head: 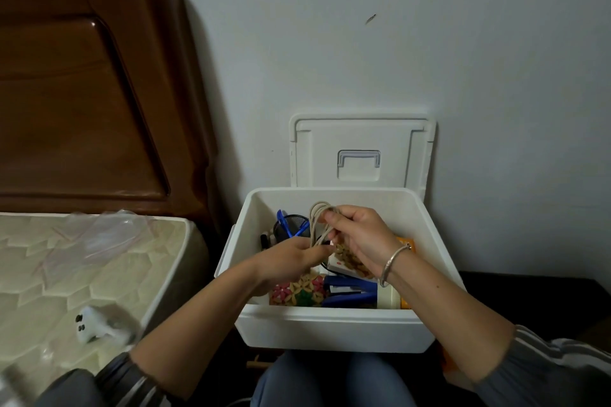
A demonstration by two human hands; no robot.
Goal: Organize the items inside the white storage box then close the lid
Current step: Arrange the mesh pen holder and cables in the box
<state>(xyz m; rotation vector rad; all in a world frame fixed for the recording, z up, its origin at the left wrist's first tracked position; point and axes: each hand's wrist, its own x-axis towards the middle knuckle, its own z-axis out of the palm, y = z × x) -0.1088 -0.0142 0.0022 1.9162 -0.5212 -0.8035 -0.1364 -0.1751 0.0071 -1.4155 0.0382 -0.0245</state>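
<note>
Currently organizing: right hand (pixel 360 238), left hand (pixel 291 258) pinch cream cord coil (pixel 316 218) over white storage box (pixel 330 330); next I tuck it in.

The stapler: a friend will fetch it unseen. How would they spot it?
Find the open white storage box against the wall, beside the bed. The stapler lies along its near side, right of a colourful flowery piece. It alone is dark blue and blocky.

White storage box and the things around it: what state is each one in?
White plastic storage box, open, items inside.
White lid with handle, raised, against the wall.
Beige coiled cord, looped, held above the box.
Right hand, pinches the cord's loops.
Left hand, grips the cord lower down.
Blue stapler, lying in the box.
</note>
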